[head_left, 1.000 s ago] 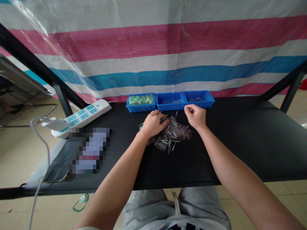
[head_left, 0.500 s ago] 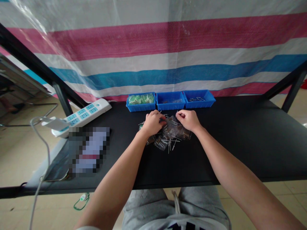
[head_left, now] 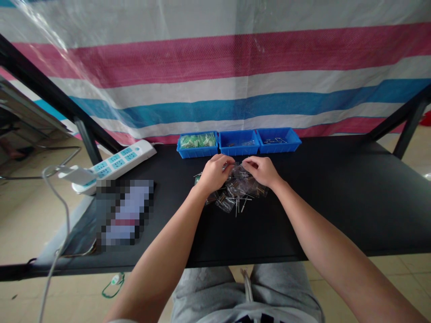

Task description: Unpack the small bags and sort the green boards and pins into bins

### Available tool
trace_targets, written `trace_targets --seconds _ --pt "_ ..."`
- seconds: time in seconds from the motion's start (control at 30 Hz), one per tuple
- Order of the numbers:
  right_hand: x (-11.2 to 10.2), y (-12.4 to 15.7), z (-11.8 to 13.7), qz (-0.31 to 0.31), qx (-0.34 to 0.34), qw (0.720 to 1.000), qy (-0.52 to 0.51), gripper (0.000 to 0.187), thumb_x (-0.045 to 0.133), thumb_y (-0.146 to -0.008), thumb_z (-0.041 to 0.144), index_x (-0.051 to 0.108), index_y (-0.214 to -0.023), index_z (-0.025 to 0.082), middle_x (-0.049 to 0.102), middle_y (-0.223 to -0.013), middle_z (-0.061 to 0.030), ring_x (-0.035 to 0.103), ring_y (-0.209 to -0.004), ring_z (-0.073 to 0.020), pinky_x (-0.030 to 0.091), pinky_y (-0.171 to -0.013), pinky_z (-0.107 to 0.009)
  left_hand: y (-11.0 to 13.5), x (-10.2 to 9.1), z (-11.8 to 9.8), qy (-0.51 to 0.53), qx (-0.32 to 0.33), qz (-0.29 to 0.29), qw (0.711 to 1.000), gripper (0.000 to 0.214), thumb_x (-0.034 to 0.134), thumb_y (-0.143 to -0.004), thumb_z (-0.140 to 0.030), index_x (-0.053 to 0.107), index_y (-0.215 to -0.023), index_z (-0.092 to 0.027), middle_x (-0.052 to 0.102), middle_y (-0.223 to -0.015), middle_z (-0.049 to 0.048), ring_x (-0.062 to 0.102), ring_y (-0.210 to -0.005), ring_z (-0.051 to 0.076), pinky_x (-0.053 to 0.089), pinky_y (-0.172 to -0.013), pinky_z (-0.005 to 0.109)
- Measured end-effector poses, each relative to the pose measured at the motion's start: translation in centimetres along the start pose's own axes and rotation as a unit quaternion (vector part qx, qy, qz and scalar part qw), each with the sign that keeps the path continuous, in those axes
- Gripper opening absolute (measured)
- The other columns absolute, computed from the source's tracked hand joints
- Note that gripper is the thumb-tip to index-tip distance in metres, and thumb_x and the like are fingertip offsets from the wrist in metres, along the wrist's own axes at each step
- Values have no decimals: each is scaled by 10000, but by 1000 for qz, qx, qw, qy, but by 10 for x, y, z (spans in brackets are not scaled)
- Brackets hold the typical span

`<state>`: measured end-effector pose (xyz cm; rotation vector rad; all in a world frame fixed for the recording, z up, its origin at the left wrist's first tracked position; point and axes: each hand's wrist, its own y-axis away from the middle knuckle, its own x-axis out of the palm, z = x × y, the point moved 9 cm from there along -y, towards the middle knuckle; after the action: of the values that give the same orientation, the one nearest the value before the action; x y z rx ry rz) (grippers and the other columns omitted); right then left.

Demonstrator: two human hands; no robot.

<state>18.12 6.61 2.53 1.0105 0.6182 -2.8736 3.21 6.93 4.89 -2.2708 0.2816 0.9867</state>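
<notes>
Plastic packets [head_left: 240,185], overlapping, left hand [head_left: 214,172] — hold unclear

The one view looked from the wearer's head, facing forward and down across the black bench [head_left: 357,188], with gray trousers [head_left: 205,291] at its bottom edge. The left hand [head_left: 215,172] and right hand [head_left: 264,170] fell near its middle, and the striped tarpaulin [head_left: 215,58] filled the top, beyond the bench.

Soft, dim light is falling on the table [head_left: 353,193]; glare is streaking the striped sheet [head_left: 208,56] at far left. Blocky pixelation is hiding a patch [head_left: 128,213] on the left, while small parts [head_left: 237,205] are blurring.
</notes>
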Motion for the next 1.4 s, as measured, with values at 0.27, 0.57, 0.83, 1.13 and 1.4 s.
trace_targets --seconds 0.27,0.57,0.83,1.13,1.4 --pt "3 3 15 3 -13 999 -48 309 572 -849 396 773 -897 166 718 -671 -30 594 -545 -135 427 -541 -241 2 -8 -14 53 23 -40 998 220 618 -845 -233 629 -1059 -186 664 -964 55 621 -882 169 518 -816 307" --pt "-3 3 3 -67 15 989 -132 282 638 -802 323 753 -1030 203 757 -1015 -74 729 -857 -239 581 -787 -357 2 -14 -11 54 14 -58 997 249 529 -860 -239 616 -1077 -153 630 -950 65 607 -878 173 509 -830 313" --pt "8 4 11 -10 -11 976 -217 392 624 -770 240 697 -1154 202 711 -1159 -100 717 -924 -244 587 -743 -346 0 10 10 107 -76 6 991 309 575 -840 -232 577 -1143 -171 705 -894 43 654 -785 162 515 -713 279" --pt "-4 3 13 -13 -18 970 -242 384 601 -676 145 752 -1013 248 692 -1199 -55 639 -1032 -244 490 -628 -286 -1 -5 13 97 -96 -41 990 54 617 -800 -223 623 -800 -169 662 -764 15 602 -701 139 482 -663 262" --pt "-13 0 -7 -64 40 976 -203 370 616 -646 172 765 -983 210 714 -952 -43 565 -724 -151 447 -632 -295 -1 -3 21 119 -116 -59 984 261 626 -803 -251 588 -1050 -175 691 -854 29 618 -720 146 486 -670 275"
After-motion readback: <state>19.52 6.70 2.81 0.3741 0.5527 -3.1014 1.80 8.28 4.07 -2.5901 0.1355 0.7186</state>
